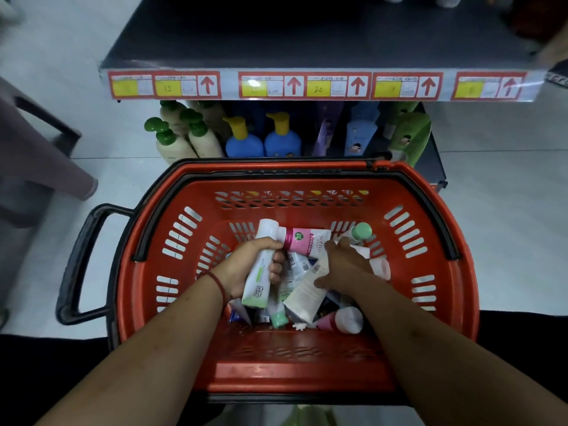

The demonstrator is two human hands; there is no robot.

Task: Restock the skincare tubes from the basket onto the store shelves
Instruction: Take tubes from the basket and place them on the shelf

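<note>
Skincare tubes [296, 267] lie heaped in the bottom of the red basket [442, 272], which stands before a dark shelf [307, 44] edged with price labels [307, 86]. From the left comes the basket's black handle [76, 262]. Next is the left hand [246, 267], fingers and thumb curled round a white-and-green tube [259, 276], with a pink tube [302, 239] just beyond it. Then the right hand [347, 267] lies back-up over the pile, thumb touching a cream tube [307, 292]; whether it grips anything cannot be told.
</note>
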